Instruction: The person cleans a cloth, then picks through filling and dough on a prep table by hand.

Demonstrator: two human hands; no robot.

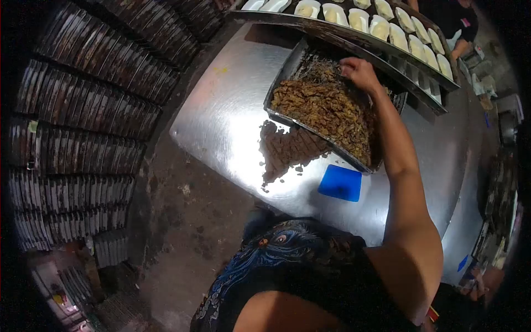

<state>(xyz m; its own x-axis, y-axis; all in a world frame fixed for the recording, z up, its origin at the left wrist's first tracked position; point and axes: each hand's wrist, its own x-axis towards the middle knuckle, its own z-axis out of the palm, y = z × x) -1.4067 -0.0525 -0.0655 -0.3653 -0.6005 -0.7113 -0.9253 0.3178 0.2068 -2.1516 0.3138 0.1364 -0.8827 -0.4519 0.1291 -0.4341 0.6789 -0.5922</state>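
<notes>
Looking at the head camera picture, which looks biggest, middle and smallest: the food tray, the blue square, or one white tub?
1. food tray
2. blue square
3. white tub, though it sits farther from the camera, so its real size is unsure.

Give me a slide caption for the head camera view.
Right hand reaches into a metal tray of shredded brown food on a steel table, blue pad nearby.

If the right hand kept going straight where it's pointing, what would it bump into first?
Probably the far rim of the metal tray, since the right hand sits on the brown shredded food there. Beyond is the rack of white containers; depth is unclear.
</notes>
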